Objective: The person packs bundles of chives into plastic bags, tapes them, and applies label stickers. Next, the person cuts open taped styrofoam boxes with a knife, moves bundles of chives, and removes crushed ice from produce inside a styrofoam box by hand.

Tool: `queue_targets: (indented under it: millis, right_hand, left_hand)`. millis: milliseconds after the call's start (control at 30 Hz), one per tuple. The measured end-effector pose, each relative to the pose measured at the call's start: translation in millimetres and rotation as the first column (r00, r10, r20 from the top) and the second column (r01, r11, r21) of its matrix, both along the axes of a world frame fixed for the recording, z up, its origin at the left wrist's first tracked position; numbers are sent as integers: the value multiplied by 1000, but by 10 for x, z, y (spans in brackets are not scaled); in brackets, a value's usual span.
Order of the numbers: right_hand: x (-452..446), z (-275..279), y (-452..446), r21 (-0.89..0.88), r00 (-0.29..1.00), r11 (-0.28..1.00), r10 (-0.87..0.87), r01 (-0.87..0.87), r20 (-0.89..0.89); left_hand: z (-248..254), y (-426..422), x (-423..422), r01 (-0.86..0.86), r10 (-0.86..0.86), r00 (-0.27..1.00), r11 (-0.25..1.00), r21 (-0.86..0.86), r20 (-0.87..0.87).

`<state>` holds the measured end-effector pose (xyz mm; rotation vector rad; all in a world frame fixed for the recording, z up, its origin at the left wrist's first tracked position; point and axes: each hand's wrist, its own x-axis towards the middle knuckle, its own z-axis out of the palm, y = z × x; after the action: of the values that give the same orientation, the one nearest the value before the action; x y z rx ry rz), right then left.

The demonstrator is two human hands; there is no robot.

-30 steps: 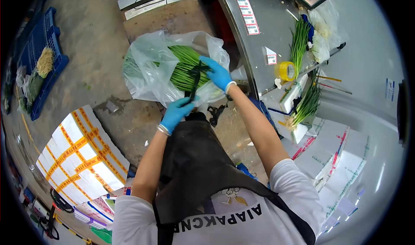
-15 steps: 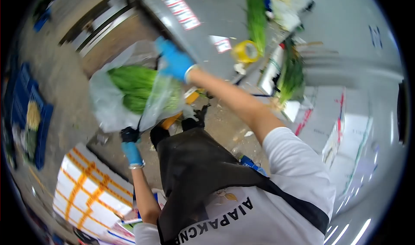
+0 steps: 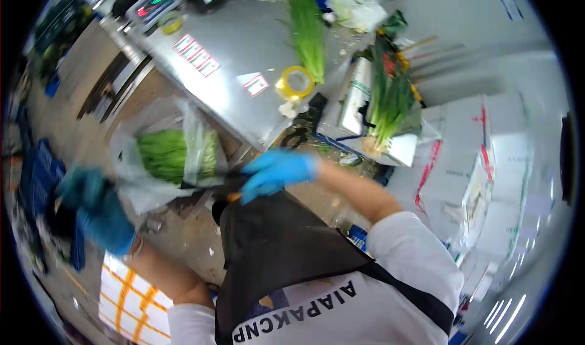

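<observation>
A clear plastic bag of leafy green vegetables lies between my hands, tilted, with its plastic bunched on the right side. My left hand, in a blue glove, is left of the bag and smeared by motion. A dark bundle shows at its fingers, like a roll of black strip or tape. My right hand, also blue-gloved, is right of the bag above my dark apron. A black strip runs from the bag's lower edge to its fingers.
The metal table holds a scale, printed labels, yellow tape and green stalks. Leeks lie on a box at the right. White cartons, an orange-taped foam box and a blue crate stand around me.
My left hand has swung left, away from the bag. My right hand has come down off the bag's upper right to beside its lower right. The view has shifted, showing more of the table.
</observation>
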<state>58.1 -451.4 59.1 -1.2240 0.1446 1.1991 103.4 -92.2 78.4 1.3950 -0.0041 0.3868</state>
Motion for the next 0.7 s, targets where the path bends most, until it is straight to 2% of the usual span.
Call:
queue_targets:
  millis: [33, 100, 133, 167, 200, 233, 267, 300, 333, 367, 400, 433, 467, 500, 533, 600, 633, 667, 700]
  right_hand:
    - [8, -16, -532, 11, 998, 1000, -12, 12, 56]
    - [61, 114, -1925, -281, 921, 936, -95, 212, 379]
    - [88, 178, -2625, -421, 858, 846, -79, 327, 507]
    - [148, 265, -3259, -387, 746, 750, -207, 536, 633]
    - [142, 279, -3975, -480, 667, 576, -160, 662, 728]
    - [-17, 216, -4753, -611, 619, 283, 71, 739, 782]
    - [-212, 127, -5343, -658, 664, -185, 419, 730, 619]
    - [-384, 16, -5618, -505, 751, -557, 520, 659, 407]
    - [-415, -142, -5696, -336, 725, -643, 602, 688, 334]
    - [-252, 121, -4897, -733, 797, -321, 316, 600, 514]
    - [-183, -276, -4854, -620, 610, 154, 109, 770, 785]
    - [104, -249, -3906, -672, 500, 178, 538, 719, 678]
    - [262, -268, -2999, -664, 568, 343, 345, 665, 747]
    - [410, -283, -2134, -627, 681, 532, 123, 569, 722]
    - [538, -444, -1419, -557, 656, 695, 163, 454, 737]
    - [726, -753, -41, -450, 567, 874, 279, 184, 775]
    - [794, -930, 635, -410, 527, 910, 318, 63, 788]
    - [859, -1199, 1193, -383, 447, 923, 358, -35, 820]
    - [857, -1308, 1715, -403, 352, 915, 387, -31, 852]
  left_hand:
    - [72, -161, 130, 149, -157, 977, 987, -66, -142]
    - [-87, -288, 63, 290, -177, 852, 943, 164, -492]
    - [-316, -286, -17, 298, -162, 845, 934, 196, -510]
    - [-581, -253, -132, 312, -155, 835, 923, 223, -528]
    - [-788, -208, -259, 304, -115, 802, 923, 236, -586]
    - [-988, -159, -336, 300, -84, 769, 923, 241, -634]
    - [-1229, -115, -430, 276, -21, 753, 917, 286, -658]
    - [-1403, -92, -509, 253, 36, 738, 911, 326, -673]
    - [-1451, -116, -562, 251, 70, 746, 892, 376, -663]
    - [-1502, -158, -634, 259, 99, 746, 868, 423, -659]
    - [-1638, -174, -673, 223, 103, 769, 882, 416, -631]
    - [-1701, -198, -643, 240, 129, 786, 837, 491, -604]
    - [-1740, -220, -606, 256, 154, 802, 785, 564, -578]
    - [-1813, -201, -570, 274, 173, 816, 724, 633, -551]
    - [-2021, -161, -509, 278, 157, 848, 682, 677, -506]
    - [-2232, -179, -440, 321, 227, 890, 304, 897, -395]
    - [-2386, -169, -423, 323, 242, 910, 92, 942, -335]
    - [-2754, -116, -458, 335, 208, 924, -37, 941, -321]
    - [-2802, -73, -493, 490, 142, 866, -53, 870, -479]
